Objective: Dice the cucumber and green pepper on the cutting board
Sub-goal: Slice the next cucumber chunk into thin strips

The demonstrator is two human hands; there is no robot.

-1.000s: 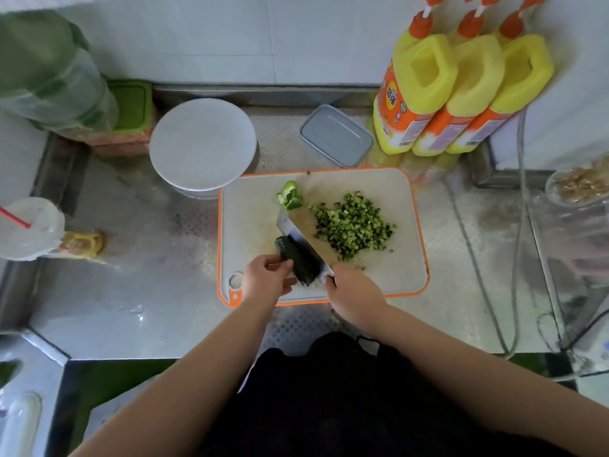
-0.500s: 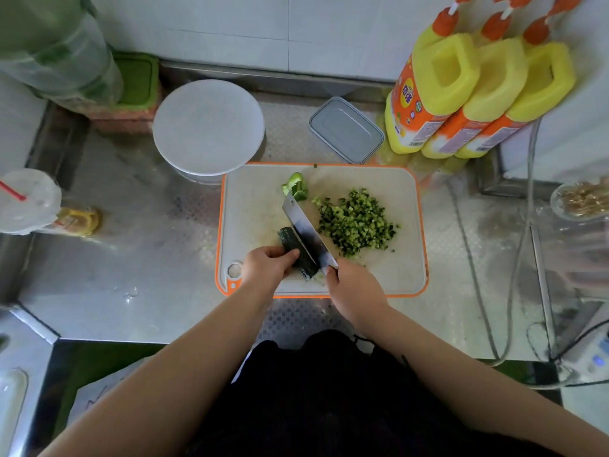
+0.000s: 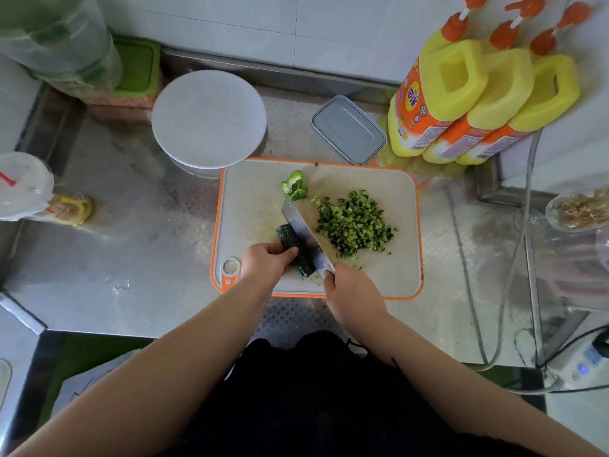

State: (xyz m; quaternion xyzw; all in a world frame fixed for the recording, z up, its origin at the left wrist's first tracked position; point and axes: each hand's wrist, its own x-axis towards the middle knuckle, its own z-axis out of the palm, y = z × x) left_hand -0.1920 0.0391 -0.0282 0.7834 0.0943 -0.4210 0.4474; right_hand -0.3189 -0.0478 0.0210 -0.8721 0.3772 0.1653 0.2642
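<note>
A white cutting board (image 3: 250, 199) with an orange rim lies on the steel counter. On its near left part a dark green cucumber piece (image 3: 290, 241) lies lengthwise, and my left hand (image 3: 265, 260) presses it down. My right hand (image 3: 352, 291) grips the handle of a cleaver (image 3: 304, 235), whose blade stands against the cucumber's right side. A heap of diced cucumber (image 3: 354, 224) covers the board's middle right. A light green pepper piece (image 3: 295, 185) sits at the board's far edge.
A round white lidded container (image 3: 209, 118) and a grey lidded box (image 3: 348, 130) stand behind the board. Three yellow bottles (image 3: 461, 103) line the back right. A plastic cup (image 3: 23, 186) is at the left, cables and a glass bowl (image 3: 580, 211) at the right.
The cleaver's blade has shifted slightly along the cucumber while my left hand keeps holding the piece. The head view has tilted a little; the diced heap and pepper stay put.
</note>
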